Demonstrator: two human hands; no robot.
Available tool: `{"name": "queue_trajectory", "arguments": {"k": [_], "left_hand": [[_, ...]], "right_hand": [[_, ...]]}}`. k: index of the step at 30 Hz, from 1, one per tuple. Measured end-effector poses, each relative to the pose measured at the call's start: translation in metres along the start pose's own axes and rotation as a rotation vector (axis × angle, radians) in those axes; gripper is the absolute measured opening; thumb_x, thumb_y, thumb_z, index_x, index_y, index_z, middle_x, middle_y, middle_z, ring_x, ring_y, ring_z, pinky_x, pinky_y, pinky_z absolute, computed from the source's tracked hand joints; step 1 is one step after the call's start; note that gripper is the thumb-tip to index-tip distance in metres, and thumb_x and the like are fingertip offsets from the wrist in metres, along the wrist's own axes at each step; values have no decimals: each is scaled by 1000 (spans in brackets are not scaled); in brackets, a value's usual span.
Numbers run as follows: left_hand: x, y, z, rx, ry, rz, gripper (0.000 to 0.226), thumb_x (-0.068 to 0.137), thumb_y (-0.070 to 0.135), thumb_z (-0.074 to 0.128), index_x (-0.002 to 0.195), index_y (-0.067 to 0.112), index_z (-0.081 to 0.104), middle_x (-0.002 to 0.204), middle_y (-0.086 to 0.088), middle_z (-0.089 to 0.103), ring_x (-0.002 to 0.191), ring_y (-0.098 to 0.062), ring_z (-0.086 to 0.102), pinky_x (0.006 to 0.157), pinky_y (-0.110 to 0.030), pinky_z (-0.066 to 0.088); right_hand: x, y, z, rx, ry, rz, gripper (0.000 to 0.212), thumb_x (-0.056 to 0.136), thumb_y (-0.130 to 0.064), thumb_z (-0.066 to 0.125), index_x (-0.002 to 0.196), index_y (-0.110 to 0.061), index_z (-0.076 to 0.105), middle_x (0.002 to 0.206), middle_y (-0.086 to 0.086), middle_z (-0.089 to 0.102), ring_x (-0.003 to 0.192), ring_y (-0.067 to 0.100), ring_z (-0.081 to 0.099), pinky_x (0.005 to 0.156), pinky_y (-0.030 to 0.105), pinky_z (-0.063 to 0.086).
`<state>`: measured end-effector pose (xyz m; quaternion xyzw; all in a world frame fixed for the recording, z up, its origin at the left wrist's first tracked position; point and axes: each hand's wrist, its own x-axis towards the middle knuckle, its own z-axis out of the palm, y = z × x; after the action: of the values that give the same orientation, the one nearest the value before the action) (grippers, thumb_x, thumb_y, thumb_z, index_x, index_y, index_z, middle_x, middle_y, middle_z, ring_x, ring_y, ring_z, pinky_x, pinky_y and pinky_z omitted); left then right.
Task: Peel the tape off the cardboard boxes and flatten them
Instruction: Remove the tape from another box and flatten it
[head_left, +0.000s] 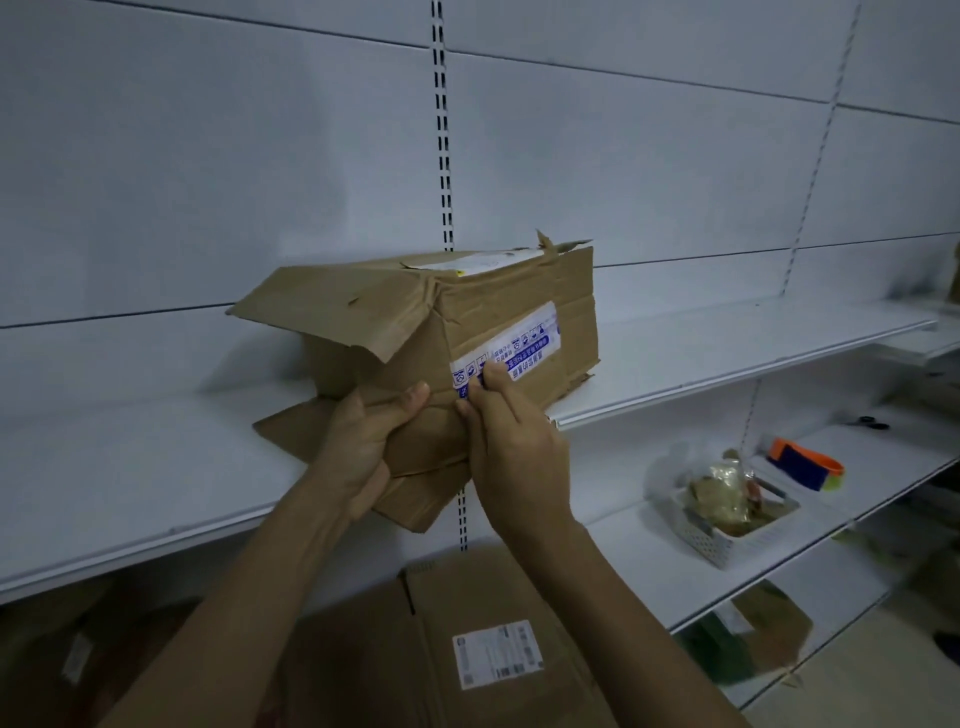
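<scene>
Your left hand (363, 447) grips the light, crumpled cardboard box (498, 291) at the shelf (130, 467) edge while your right hand (511, 452) pinches the tape (519, 340) end, which may tear if yanked

The right hand (511, 447) hides the near end of the tape (519, 345); the label (497, 653) below that hand is unreadably blurred.
</scene>
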<state>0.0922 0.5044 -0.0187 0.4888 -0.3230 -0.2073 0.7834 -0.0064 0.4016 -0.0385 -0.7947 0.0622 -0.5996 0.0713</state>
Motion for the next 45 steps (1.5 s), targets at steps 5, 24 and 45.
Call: {"name": "queue_trajectory", "arguments": {"k": [5, 24, 45], "left_hand": [[-4, 1, 3, -3, 49, -9, 50, 73, 19, 68, 115, -8, 63, 104, -21, 70, 89, -26, 71, 72, -30, 58], [-8, 3, -2, 21, -100, -54, 24, 77, 14, 73, 101, 13, 74, 107, -8, 73, 100, -22, 69, 75, -27, 57], [-13, 0, 2, 194, -60, 85, 27, 78, 25, 62, 97, 8, 71, 93, -4, 75, 90, -17, 71, 77, -25, 58]], "right_hand": [[1, 3, -8, 12, 14, -19, 15, 84, -8, 68, 85, 7, 67, 96, 26, 69, 72, 33, 70, 58, 40, 61], [14, -19, -18, -75, -85, 189, 13, 83, -11, 73, 85, 2, 73, 77, 18, 72, 59, 31, 67, 63, 35, 56], [3, -7, -11, 406, -12, 528, 46, 79, -45, 67, 112, -13, 70, 101, -6, 61, 91, 4, 60, 78, 13, 52]]}}
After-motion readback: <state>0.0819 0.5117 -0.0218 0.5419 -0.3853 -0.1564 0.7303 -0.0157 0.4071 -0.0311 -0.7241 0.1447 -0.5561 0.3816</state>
